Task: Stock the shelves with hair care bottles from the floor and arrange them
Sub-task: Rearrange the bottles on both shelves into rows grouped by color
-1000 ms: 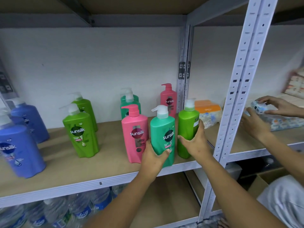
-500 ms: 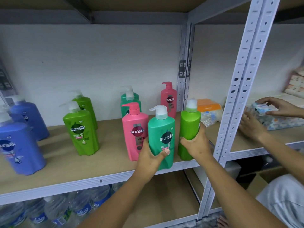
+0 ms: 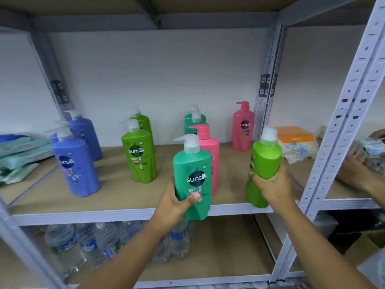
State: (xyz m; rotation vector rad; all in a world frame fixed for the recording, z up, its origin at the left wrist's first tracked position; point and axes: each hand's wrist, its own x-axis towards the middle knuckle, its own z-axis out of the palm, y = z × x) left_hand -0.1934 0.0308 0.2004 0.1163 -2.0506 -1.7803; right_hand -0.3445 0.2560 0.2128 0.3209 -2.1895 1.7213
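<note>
I've got the teal bottle [image 3: 192,178] gripped low in my left hand [image 3: 174,203], its base over the near edge of the shelf [image 3: 116,197]. My right hand [image 3: 270,184] wraps the green bottle [image 3: 263,165], tilted, at the near right. Just behind the teal one stands a pink bottle [image 3: 209,155]; blue bottles [image 3: 76,165] stand far left.

You face a grey metal shelving rack [image 3: 352,113] with perforated uprights and brown boards [image 3: 116,197], set against a plain white wall [image 3: 158,76]. Light seems even, perhaps from overhead; its source is hidden.
</note>
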